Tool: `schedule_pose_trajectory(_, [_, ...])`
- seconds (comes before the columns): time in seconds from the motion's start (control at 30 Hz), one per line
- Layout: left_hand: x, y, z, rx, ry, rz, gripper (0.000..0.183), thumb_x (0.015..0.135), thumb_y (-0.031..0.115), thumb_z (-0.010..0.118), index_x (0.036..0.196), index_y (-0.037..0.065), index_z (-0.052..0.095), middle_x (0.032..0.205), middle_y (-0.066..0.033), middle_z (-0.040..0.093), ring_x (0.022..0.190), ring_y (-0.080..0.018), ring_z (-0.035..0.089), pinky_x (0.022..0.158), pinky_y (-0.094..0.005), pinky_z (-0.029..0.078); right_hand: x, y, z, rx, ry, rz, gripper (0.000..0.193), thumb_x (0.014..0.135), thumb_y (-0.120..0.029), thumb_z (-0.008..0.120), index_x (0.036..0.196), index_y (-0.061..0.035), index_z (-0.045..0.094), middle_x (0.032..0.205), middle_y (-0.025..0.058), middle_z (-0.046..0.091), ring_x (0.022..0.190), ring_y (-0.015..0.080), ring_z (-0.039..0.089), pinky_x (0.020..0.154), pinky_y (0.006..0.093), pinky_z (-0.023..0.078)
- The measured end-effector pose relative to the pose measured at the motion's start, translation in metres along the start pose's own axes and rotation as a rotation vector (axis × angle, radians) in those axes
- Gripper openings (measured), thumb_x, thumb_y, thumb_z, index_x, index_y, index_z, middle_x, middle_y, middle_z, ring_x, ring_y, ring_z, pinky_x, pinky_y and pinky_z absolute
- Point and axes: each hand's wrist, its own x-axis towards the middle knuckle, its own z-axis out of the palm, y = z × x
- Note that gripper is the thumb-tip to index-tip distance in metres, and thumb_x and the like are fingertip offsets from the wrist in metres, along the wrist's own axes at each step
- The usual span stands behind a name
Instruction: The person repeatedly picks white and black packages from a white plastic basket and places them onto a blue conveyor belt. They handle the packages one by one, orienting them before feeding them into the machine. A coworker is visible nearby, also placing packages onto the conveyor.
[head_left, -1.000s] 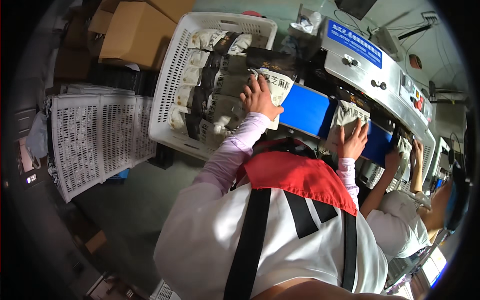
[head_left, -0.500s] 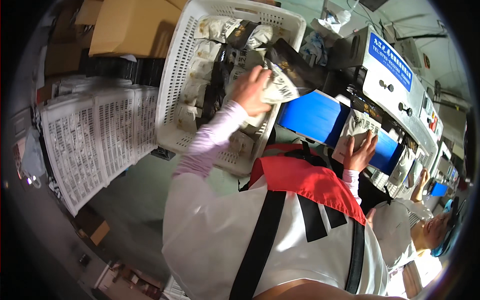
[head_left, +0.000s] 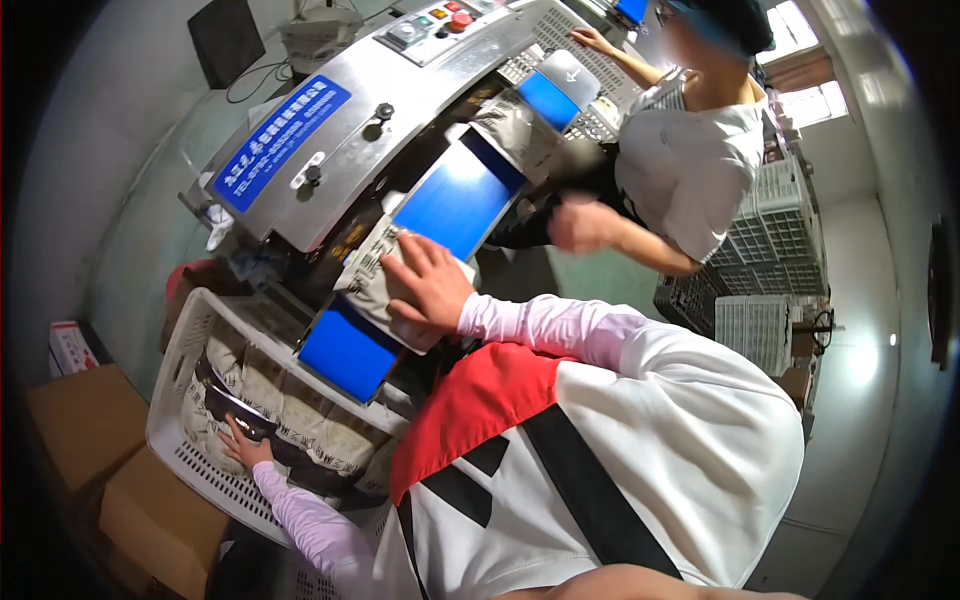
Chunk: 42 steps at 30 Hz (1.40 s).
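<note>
The right hand lies flat, fingers spread, on a grey packet that rests on the blue conveyor belt, on the near side of the steel machine; that packet looks placed already, though the palm is not yet off it. The left hand reaches down into the white plastic basket, below and to the left of the belt, fingers open and resting on the packets stacked there, closed on none as far as I can tell. Judging by the basket, many packets remain, so the feeding seems far from finished. Farther along the belt, 1 more grey packet rides toward a second person, whose hand is blurred. Brown cardboard boxes sit left of the basket.
</note>
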Motion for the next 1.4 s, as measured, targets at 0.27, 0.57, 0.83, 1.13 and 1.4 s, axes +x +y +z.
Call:
schedule_pose_trajectory(0.27, [-0.016,0.132,-0.08,-0.702,0.397,-0.238,0.052,0.076,-0.005,0.055,0.127,-0.001,0.048,0.124,-0.0205,0.055,0.114,-0.029,0.055,0.094,-0.0404,0.046,-0.002,0.007,-0.012,0.265,-0.063,-0.216,0.064,0.079,-0.035,0.064,0.133,-0.0089,0.043,0.141,0.0221,0.035,0.122,0.0418,0.042,0.098,0.0498,0.039])
schedule_pose_trajectory(0.57, [-0.107,0.41,-0.089,-0.62,0.045,0.025,0.083,0.08,0.026,0.074,0.142,-0.001,0.026,0.141,-0.0264,0.036,0.128,-0.0412,0.038,0.105,-0.0464,0.033,0.001,0.136,-0.071,0.261,0.131,-0.157,0.049,0.074,-0.013,0.067,0.121,-0.0088,0.054,0.131,0.0123,0.05,0.118,0.0319,0.046,0.1,0.0483,0.037])
schedule_pose_trajectory(0.83, [-0.086,0.426,-0.048,-0.229,0.069,-0.25,0.116,0.065,0.046,0.083,0.14,-0.013,0.017,0.139,-0.0333,0.03,0.132,-0.0431,0.03,0.111,-0.0458,0.027,0.021,0.264,-0.093,0.018,0.175,0.061,0.059,0.072,-0.03,0.071,0.125,-0.0113,0.051,0.132,0.014,0.047,0.12,0.0381,0.042,0.102,0.0534,0.033])
schedule_pose_trajectory(1.13, [-0.067,0.43,-0.058,-0.065,0.07,-0.371,0.106,0.064,0.046,0.083,0.134,-0.014,0.03,0.133,-0.0304,0.041,0.125,-0.0383,0.041,0.108,-0.0424,0.031,0.036,0.263,-0.066,0.139,-0.01,0.075,0.077,0.075,-0.048,0.066,0.137,-0.0096,0.041,0.139,0.0239,0.038,0.123,0.0452,0.038,0.099,0.0554,0.034])
schedule_pose_trajectory(1.4, [-0.064,0.386,-0.043,-0.229,0.189,-0.289,0.088,0.067,0.03,0.082,0.133,-0.009,0.037,0.132,-0.0255,0.047,0.12,-0.0336,0.047,0.103,-0.0384,0.035,0.035,0.248,-0.051,0.215,-0.025,0.027,0.079,0.075,-0.049,0.065,0.139,-0.0101,0.04,0.141,0.0259,0.035,0.126,0.0448,0.036,0.1,0.0586,0.032])
